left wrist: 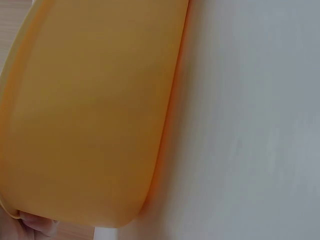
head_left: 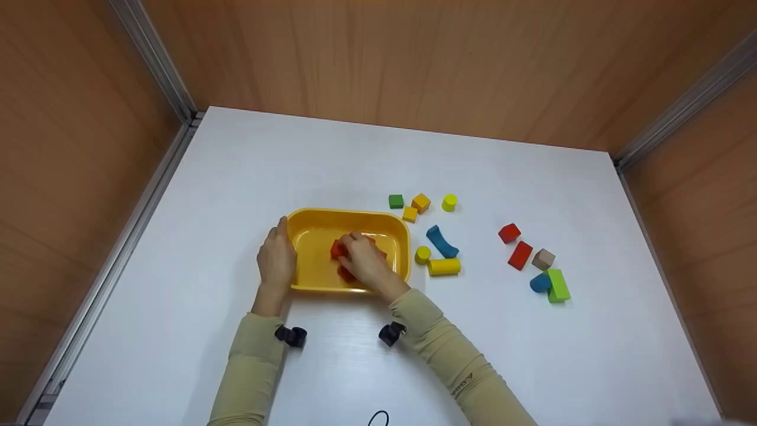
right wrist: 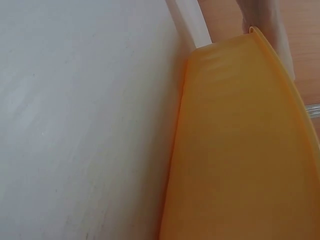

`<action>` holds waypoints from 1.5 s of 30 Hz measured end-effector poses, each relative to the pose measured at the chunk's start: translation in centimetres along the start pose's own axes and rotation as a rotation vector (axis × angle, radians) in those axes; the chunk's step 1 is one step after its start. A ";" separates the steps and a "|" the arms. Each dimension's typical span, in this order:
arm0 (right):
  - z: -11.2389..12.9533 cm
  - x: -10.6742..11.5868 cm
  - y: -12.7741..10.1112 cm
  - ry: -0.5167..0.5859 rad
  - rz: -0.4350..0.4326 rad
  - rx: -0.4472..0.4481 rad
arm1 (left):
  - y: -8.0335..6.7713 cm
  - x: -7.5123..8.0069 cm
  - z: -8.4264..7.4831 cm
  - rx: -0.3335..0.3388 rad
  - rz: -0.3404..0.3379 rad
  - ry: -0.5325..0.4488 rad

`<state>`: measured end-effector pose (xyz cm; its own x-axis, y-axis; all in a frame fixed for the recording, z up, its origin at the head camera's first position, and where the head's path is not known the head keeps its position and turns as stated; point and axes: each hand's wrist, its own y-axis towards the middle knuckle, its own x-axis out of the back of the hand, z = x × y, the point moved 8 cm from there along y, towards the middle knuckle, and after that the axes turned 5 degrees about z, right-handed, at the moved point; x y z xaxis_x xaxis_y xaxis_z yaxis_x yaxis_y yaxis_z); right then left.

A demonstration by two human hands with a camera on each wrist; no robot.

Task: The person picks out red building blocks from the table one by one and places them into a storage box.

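Observation:
A yellow plastic tub (head_left: 316, 239) stands on the white table (head_left: 295, 160) in the head view. My left hand (head_left: 277, 255) holds the tub's left end, thumb hooked over the rim. My right hand (head_left: 359, 253) is inside the tub, its fingers curled over a red block (head_left: 338, 249); a second red piece (head_left: 346, 274) shows under the palm. In the left wrist view the tub's outer wall (left wrist: 90, 110) fills the frame, with a fingertip (left wrist: 35, 223) at its lower edge. The right wrist view shows only the tub wall (right wrist: 240, 150) and table.
Loose blocks lie right of the tub: a green cube (head_left: 395, 201), yellow cubes (head_left: 420, 202), yellow cylinders (head_left: 444, 267), a blue arch (head_left: 442, 241). Farther right are red blocks (head_left: 520, 255), a tan cube (head_left: 543, 259), a blue cylinder (head_left: 540, 283), a green block (head_left: 557, 286). Wooden walls enclose the table.

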<state>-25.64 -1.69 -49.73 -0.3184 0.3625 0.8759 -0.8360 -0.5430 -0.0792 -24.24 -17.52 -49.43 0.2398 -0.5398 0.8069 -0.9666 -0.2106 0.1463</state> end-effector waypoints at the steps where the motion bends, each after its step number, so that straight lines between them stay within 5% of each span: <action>1: 0.1 0.2 -0.1 0.007 -0.003 0.013 | 0.0 0.1 0.0 -0.007 -0.007 -0.004; 22: -2.7 5.1 -4.7 0.047 -0.185 0.062 | 0.1 -0.1 0.2 0.009 0.008 -0.007; 33: -4.7 7.9 -6.9 -0.071 -0.355 0.172 | 0.1 -0.1 0.2 0.011 0.009 -0.007; 45: -9.3 10.1 -9.2 -0.102 -0.382 0.072 | 0.1 0.0 0.1 0.027 0.015 0.004</action>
<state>-25.34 13.98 -44.63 0.0582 0.4737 0.8788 -0.8509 -0.4368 0.2918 -24.31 -17.66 -49.46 0.2250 -0.5400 0.8110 -0.9672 -0.2247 0.1188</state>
